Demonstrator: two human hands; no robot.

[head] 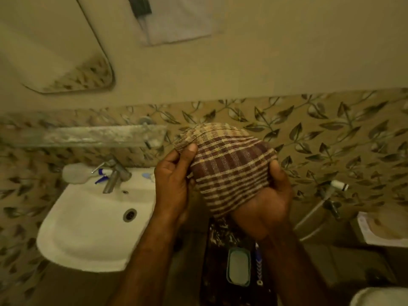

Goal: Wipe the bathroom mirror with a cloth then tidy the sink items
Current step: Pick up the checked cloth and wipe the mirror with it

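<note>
A brown-and-cream checked cloth (229, 166) is bunched between both my hands, in front of the leaf-patterned wall tiles. My left hand (174, 180) pinches its upper left edge with thumb and fingers. From below and the right, my right hand (265, 208) cups the bundle. The mirror (55, 47) hangs on the wall at the upper left, apart from the cloth. The white sink (72, 226) sits at the lower left, with a tap (114, 175), a clear bottle (76, 173) and a blue-and-white item (103, 175) on its back rim.
A dusty glass shelf (88, 135) runs below the mirror. A white towel (176, 23) hangs at the top. Below my hands, a dark ledge holds a green soap dish (239, 266) and a blue toothbrush (259, 266). A wall tap with hose (331, 195) is at right.
</note>
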